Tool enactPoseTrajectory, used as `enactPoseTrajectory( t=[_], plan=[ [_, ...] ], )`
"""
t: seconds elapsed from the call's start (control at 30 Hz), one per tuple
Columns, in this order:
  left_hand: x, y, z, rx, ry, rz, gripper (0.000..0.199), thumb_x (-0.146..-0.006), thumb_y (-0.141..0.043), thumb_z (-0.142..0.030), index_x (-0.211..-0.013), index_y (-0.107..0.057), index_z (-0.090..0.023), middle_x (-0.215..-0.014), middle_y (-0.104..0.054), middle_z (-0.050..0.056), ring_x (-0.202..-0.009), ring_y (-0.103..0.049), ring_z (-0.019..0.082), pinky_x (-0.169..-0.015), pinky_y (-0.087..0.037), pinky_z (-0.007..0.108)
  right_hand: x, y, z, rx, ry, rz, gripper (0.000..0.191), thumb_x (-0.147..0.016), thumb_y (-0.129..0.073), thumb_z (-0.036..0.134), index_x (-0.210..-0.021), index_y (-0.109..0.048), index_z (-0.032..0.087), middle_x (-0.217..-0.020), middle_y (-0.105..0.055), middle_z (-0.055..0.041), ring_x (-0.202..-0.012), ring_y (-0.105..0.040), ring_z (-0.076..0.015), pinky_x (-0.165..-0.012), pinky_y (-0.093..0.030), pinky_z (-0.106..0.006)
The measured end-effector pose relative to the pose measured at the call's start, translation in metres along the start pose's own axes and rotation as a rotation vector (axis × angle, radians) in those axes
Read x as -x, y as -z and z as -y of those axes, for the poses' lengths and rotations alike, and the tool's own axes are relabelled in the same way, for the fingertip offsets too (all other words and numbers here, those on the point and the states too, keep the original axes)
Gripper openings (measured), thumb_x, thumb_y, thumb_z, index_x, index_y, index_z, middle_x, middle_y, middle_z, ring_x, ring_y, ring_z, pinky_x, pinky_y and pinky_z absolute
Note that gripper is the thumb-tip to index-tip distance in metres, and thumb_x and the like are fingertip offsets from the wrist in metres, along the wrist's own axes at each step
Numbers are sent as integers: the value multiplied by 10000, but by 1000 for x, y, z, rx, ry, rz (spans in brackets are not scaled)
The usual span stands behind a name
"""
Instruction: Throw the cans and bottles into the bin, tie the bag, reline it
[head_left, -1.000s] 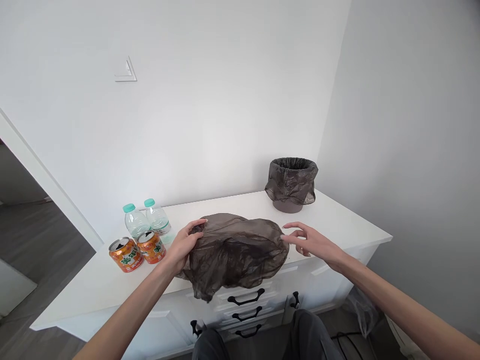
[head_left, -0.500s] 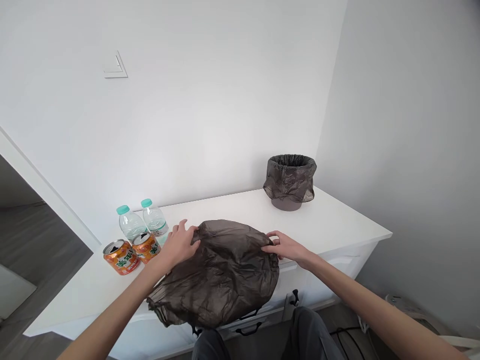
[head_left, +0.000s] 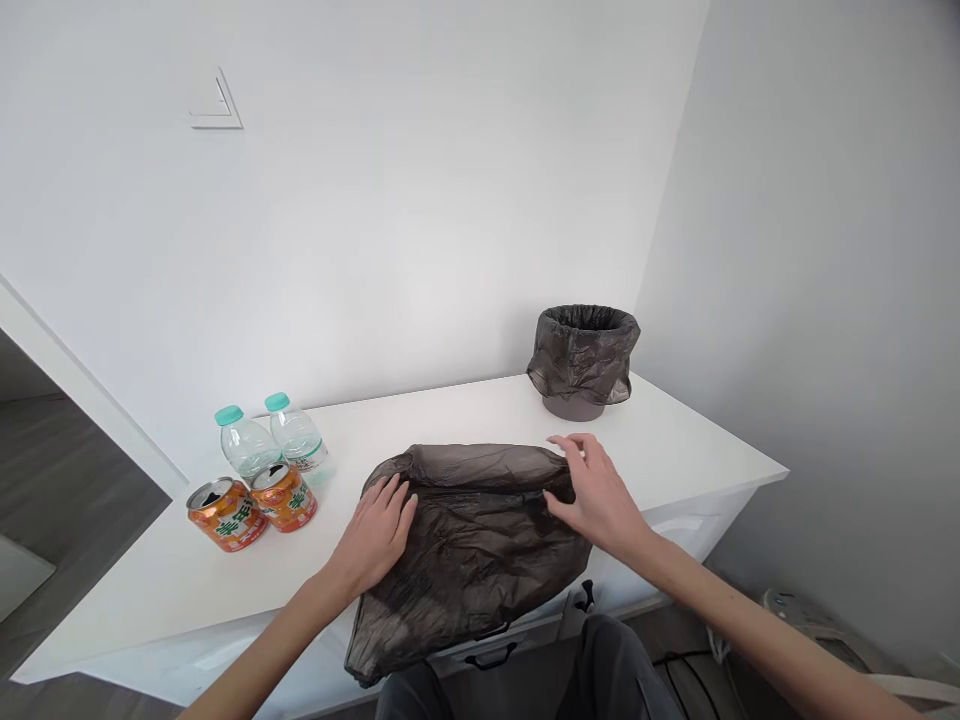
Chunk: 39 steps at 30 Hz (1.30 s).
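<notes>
A dark translucent garbage bag [head_left: 480,560] lies spread on the front of the white countertop and hangs over its edge. Its far edge is folded into a flat band. My left hand [head_left: 379,530] rests on the bag's left part, with the fingers stretched out over the plastic. At the right end of the band is my right hand [head_left: 600,500], its thumb and fingers apart around the corner of the plastic. Farther back on the right stands a small trash bin [head_left: 574,408] lined with a similar bag [head_left: 583,360], folded down over its rim.
Two clear bottles with teal caps [head_left: 296,435] stand on the left of the white countertop [head_left: 150,590], behind two opened orange cans [head_left: 285,497]. A wall runs along the back. Black drawer handles [head_left: 491,658] and dark cables [head_left: 686,660] are below.
The bag has shifted right and its far edge now lies folded into a band. My left hand has come down onto the bag; my right hand has moved slightly right.
</notes>
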<state>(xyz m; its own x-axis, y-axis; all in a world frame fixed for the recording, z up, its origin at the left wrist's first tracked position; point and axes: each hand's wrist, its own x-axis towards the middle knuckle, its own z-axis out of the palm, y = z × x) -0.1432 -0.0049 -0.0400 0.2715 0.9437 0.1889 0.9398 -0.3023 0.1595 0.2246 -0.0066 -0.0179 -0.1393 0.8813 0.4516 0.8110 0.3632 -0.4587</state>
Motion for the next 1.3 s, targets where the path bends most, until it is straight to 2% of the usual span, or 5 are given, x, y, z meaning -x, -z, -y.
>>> enactPoseTrajectory(
  t=[0.17,0.67,0.87,1.03,1.3],
  plan=[
    [-15,-21,-14,43,-78,-3,674,-1044,-327,-588,-1617,-361,-236,-1691,-325,71,-1587,-220,312,-1283,-217,529,7,-25,12,-25,332,210,565,-1014,-496,511,-1549,-451,336,-1616,-440,-68,-1545,-281,-372,-1270,-209,-588],
    [-98,-22,49,13,-8,84,697,-1025,-337,-566,-1596,-401,-172,-1687,-330,97,-1590,-206,318,-1294,-179,523,-61,-104,-50,65,155,385,740,-1013,-307,721,-1634,-313,320,-1731,-181,-6,-1607,-128,-257,-1309,-64,-513],
    [-33,31,8,252,-167,239,602,-1043,-389,-568,-1609,-347,-366,-1685,-350,-2,-1553,-333,250,-1269,-315,443,-70,-111,-58,63,162,374,733,-1017,-320,709,-1631,-328,308,-1726,-201,-18,-1603,-148,-272,-1310,-80,-523],
    [37,34,1,137,-418,315,1274,-700,-797,-722,-1673,-80,-320,-1735,-171,77,-1577,-191,415,-1256,-253,620,-70,-104,-52,89,152,366,773,-1017,-300,720,-1651,-269,279,-1745,-66,-28,-1613,-43,-285,-1310,-75,-537],
    [68,10,38,177,-328,42,642,-961,-371,-101,-1527,-488,-381,-1521,-586,-33,-1401,-558,227,-1175,-459,425,-21,-48,-53,-170,399,549,772,-980,-524,661,-1641,-277,348,-1725,-204,1,-1595,-184,-275,-1310,-158,-506]
  ],
)
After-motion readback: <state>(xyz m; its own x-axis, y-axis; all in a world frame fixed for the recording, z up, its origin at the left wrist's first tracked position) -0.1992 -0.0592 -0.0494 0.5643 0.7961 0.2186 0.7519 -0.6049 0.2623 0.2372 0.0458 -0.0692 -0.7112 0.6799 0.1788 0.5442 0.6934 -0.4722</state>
